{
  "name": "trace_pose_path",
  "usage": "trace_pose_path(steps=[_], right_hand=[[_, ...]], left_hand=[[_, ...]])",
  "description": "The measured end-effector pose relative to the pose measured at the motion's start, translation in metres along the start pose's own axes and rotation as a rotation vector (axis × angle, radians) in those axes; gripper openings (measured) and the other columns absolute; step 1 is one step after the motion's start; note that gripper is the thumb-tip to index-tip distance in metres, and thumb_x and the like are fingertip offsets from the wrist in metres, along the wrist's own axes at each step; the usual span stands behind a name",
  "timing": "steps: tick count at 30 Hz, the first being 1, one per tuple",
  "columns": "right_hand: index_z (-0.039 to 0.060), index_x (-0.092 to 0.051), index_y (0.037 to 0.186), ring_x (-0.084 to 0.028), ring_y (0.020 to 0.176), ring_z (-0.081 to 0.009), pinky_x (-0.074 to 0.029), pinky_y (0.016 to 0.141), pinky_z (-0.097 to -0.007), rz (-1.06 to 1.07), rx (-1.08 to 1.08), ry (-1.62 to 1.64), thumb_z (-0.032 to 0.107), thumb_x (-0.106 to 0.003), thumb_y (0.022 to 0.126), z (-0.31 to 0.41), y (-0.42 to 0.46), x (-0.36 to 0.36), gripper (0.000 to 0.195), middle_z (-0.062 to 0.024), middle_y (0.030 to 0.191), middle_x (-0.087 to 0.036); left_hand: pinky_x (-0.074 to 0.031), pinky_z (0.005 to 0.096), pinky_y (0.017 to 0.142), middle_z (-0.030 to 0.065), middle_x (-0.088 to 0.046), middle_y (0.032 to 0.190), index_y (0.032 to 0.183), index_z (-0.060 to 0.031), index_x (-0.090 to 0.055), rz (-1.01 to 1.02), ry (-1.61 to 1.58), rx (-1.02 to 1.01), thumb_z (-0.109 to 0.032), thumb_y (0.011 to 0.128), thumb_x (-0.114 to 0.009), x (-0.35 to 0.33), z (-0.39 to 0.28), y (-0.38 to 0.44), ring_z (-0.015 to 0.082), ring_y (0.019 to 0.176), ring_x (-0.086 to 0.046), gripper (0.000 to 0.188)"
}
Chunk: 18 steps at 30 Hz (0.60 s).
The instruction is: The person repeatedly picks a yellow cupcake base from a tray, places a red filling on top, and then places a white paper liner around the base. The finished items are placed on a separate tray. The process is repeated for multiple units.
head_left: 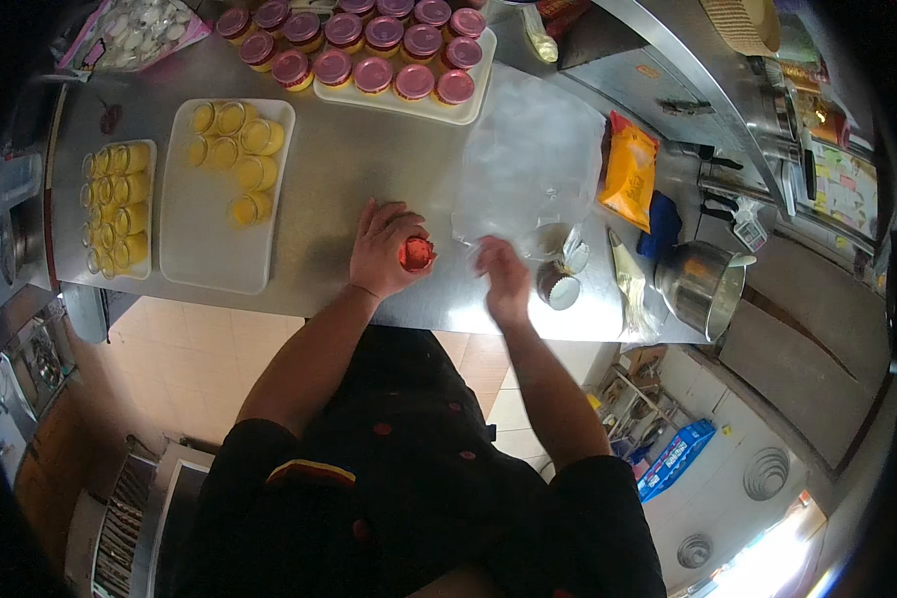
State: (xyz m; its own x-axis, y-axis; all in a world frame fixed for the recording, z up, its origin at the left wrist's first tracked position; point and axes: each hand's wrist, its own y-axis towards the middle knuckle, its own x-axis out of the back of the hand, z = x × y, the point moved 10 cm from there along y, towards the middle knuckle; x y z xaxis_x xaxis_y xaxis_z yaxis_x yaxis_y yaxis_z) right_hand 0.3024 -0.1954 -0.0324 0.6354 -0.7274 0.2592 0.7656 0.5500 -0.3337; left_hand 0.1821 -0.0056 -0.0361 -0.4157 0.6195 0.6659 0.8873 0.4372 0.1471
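Note:
My left hand (385,250) rests over the steel worktop (344,172), its fingers curled around a small round object with a crumpled red top (416,255). Most of that object is hidden by the hand. To its right, my right hand (504,280) is blurred, with its fingers drawn together; whether anything is between them cannot be made out. Just beyond it lie a stack of lids (560,290) with a white underside showing, and a partly open clear wrapper (572,250). A large clear plastic bag (534,149) is spread flat behind my right hand.
Several open glass jars of yellow filling (254,173) stand on a white tray (209,239); more fill a smaller tray (149,209). Jars with purple-pink lids (374,75) crowd the back. At right are an orange packet (630,172), a piping bag (629,280) and a steel pot (691,288).

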Motion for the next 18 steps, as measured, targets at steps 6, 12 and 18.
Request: trace_pose_path(steps=[6,12,18], right_hand=[[0.0021,-0.061,0.131,-0.057,0.117,-0.0298,-0.045,0.105,-0.0393,0.131,0.258,-0.157,0.015,-0.050,0.110,0.017,0.000,-0.088,0.027,-0.0142,0.121,-0.063],[0.0024,-0.051,0.150,-0.051,0.139,-0.0415,-0.039,0.118,-0.0492,0.098,0.389,-0.376,0.015,-0.046,0.109,0.046,0.003,-0.108,0.044,-0.0218,0.150,-0.057],[0.0029,-0.053,0.151,-0.047,0.146,-0.0422,-0.039,0.120,-0.0497,0.317,0.256,-0.406,0.022,-0.047,0.108,0.042,0.025,-0.114,0.047,-0.0212,0.157,-0.052]], left_hand=[[-0.025,0.0555,0.130,-0.0043,-0.071,0.130,0.118,-0.0216,-0.071,-0.021,-0.026,0.043,-0.037,0.067,-0.092,-0.006,0.009,-0.004,0.0242,0.139,-0.054,0.057],[-0.024,0.0555,0.130,-0.0024,-0.070,0.134,0.128,-0.0216,-0.070,0.050,0.074,0.080,-0.044,0.080,-0.082,-0.012,0.009,-0.003,0.0240,0.143,-0.051,0.054],[-0.022,0.0582,0.129,0.0020,-0.068,0.138,0.137,-0.0166,-0.066,0.059,0.142,0.042,-0.044,0.083,-0.078,-0.013,0.004,-0.003,0.0263,0.143,-0.050,0.062]])
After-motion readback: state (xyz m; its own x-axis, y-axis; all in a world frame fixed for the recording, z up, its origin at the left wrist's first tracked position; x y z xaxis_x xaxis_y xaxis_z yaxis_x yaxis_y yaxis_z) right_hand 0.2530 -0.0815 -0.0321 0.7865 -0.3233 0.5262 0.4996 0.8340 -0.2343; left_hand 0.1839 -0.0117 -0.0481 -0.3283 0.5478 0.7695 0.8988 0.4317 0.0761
